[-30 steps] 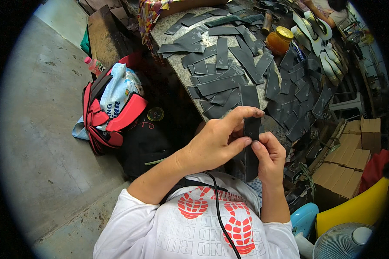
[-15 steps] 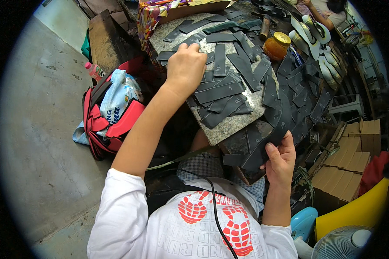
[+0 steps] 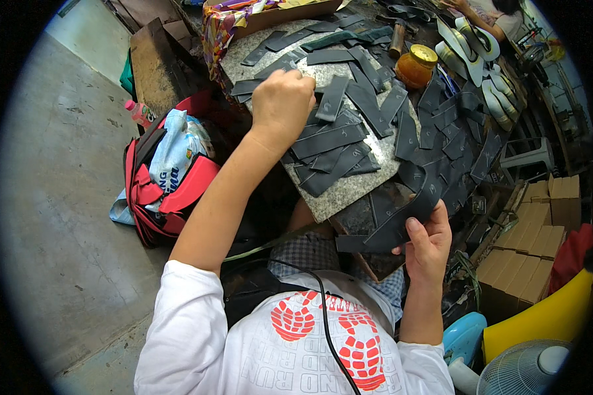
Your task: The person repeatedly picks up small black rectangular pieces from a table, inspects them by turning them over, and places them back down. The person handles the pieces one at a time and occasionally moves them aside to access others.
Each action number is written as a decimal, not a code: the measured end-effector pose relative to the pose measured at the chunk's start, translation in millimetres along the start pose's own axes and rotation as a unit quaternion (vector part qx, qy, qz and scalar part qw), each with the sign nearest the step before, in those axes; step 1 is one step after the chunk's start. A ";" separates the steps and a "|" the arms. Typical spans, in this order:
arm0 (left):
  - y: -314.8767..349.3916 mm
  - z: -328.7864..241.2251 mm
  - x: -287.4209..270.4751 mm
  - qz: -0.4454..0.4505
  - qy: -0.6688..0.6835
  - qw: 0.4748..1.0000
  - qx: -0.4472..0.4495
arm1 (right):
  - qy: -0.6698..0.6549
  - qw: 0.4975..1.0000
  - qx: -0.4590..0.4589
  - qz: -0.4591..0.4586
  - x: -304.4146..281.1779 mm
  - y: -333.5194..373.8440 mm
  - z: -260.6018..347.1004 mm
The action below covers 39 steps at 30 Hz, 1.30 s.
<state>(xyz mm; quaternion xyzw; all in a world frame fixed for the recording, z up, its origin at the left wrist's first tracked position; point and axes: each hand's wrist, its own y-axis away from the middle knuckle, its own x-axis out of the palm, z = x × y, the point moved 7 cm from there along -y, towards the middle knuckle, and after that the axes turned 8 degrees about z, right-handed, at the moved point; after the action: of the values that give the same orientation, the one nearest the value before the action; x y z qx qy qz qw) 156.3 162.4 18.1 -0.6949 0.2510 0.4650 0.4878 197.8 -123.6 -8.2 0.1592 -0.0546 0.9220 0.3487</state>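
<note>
Head view, and here's the right hand (image 3: 425,240) pinching a dark strip (image 3: 400,222) between thumb and fingers! It slants across that grip, near-left to far-right; the right hand is nearer. Ahead and left of it, the left hand (image 3: 282,106) curls over loose strips (image 3: 329,141); fingers hidden, can't tell if it grasps. Count: two hands, one slab (image 3: 321,203) ahead-left, one jar (image 3: 416,66) beyond; loose strips overlap past counting.

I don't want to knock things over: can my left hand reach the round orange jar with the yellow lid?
Probably yes: only flat black strips seem to lie between the left hand and the jar.
</note>
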 end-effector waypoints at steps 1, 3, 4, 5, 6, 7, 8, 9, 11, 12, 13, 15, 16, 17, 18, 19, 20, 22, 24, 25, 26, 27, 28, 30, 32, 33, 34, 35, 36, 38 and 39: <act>3.5 -2.5 -1.6 -0.009 -0.001 1.000 0.004 | 0.002 1.000 0.004 -0.007 -0.5 0.7 -0.1; 7.7 -5.5 2.7 0.020 -0.019 1.000 0.002 | 0.001 1.000 0.008 -0.003 0.0 0.1 -0.7; 9.2 -6.3 4.9 0.030 -0.027 0.999 -0.002 | -0.002 1.000 0.009 0.006 0.7 -0.5 -0.8; 9.9 -6.2 8.1 0.047 -0.033 0.998 -0.008 | -0.011 1.000 0.009 0.015 1.1 -1.3 -0.8; 10.1 -5.5 8.6 0.050 -0.037 0.998 -0.008 | -0.001 1.000 0.011 0.013 -0.2 -1.8 -0.9; 10.1 -5.2 7.4 0.042 -0.031 0.999 -0.005 | 0.001 1.000 0.012 0.010 -1.5 -2.5 -0.7; 10.0 -4.7 6.1 0.037 -0.025 0.999 -0.003 | -0.004 1.000 0.008 0.012 -2.2 -2.9 0.0; 9.9 -4.1 5.4 0.042 -0.018 0.999 -0.002 | 0.005 1.000 0.009 0.002 -4.5 -3.0 0.4; 12.6 -3.2 -3.6 0.013 0.007 1.000 -0.004 | 0.002 1.000 0.000 -0.009 -7.4 -3.5 2.2; 14.6 -3.3 -7.7 0.006 0.020 1.000 -0.007 | 0.016 1.000 -0.006 -0.014 -8.3 -4.0 3.4; 16.2 -4.8 -9.5 0.013 0.041 0.999 -0.006 | 0.023 0.999 -0.014 -0.020 -9.1 -4.5 4.8; 17.4 -8.4 -11.0 0.032 0.082 0.996 -0.004 | 0.029 0.999 -0.026 -0.026 -9.3 -5.8 6.2; 15.2 -15.6 -13.7 0.021 0.077 0.996 0.041 | 0.028 0.999 -0.029 -0.027 -8.9 -6.4 6.4; 11.7 -21.9 -15.6 0.010 0.072 0.994 0.086 | 0.025 0.999 -0.030 -0.030 -8.8 -6.9 6.4; 8.3 -28.0 -18.0 -0.010 0.066 0.989 0.134 | 0.023 0.999 -0.037 -0.022 -7.3 -7.4 7.2; 3.8 -32.3 -14.1 0.017 0.057 0.982 0.177 | 0.019 0.999 -0.041 -0.016 -5.9 -7.5 7.6; -0.4 -35.1 -11.3 0.034 0.046 0.973 0.222 | 0.005 0.999 -0.047 -0.011 -4.6 -7.3 8.1; -8.8 -35.6 -1.3 0.093 0.013 0.959 0.269 | 0.020 0.998 -0.053 -0.020 -5.1 -5.2 9.3; -16.7 -34.7 -0.2 0.094 0.020 0.954 0.284 | 0.029 0.997 -0.061 -0.026 -7.0 -3.9 11.0; -19.3 -35.3 0.6 0.098 0.022 0.952 0.290 | 0.036 0.997 -0.063 -0.028 -8.5 -3.9 11.8; -21.2 -36.4 1.2 0.101 0.018 0.950 0.296 | 0.044 0.996 -0.065 -0.030 -10.1 -4.0 12.3; -23.6 -36.6 -1.5 0.086 0.020 0.950 0.299 | 0.041 0.997 -0.065 -0.020 -11.2 -5.9 12.4; -25.9 -36.2 -4.6 0.074 0.024 0.950 0.302 | 0.037 0.997 -0.065 -0.011 -12.9 -9.3 12.9; -29.7 -33.7 -14.2 0.042 0.049 0.950 0.304 | 0.019 0.997 -0.073 -0.003 -15.5 -14.6 13.5; -33.7 -30.4 -19.4 0.052 0.071 0.951 0.296 | 0.008 0.996 -0.082 -0.032 -19.5 -19.8 12.3; -34.4 -29.6 -23.5 0.050 0.082 0.951 0.295 | -0.001 0.995 -0.085 -0.048 -20.9 -22.1 11.6; -33.7 -29.5 -27.9 0.046 0.076 0.952 0.291 | -0.008 0.996 -0.080 -0.043 -19.5 -25.3 10.4; -32.2 -29.3 -34.9 0.023 0.060 0.958 0.281 | -0.014 0.996 -0.083 -0.035 -16.8 -27.3 10.4; -30.1 -29.4 -40.9 0.012 0.041 0.963 0.266 | -0.018 0.996 -0.081 -0.030 -14.6 -29.1 10.0; -25.5 -29.2 -58.3 -0.023 0.012 0.971 0.238 | -0.023 0.995 -0.086 -0.033 -12.6 -30.7 11.4; -22.4 -23.2 -64.9 -0.014 0.095 0.980 0.175 | -0.024 0.995 -0.087 -0.041 -13.2 -30.6 12.6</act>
<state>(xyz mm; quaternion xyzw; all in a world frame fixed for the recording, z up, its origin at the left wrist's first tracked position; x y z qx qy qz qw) 155.0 143.4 88.1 -0.6429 0.3641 0.3392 0.5823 230.5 -111.5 -1.0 0.1521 -0.1362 0.8947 0.3972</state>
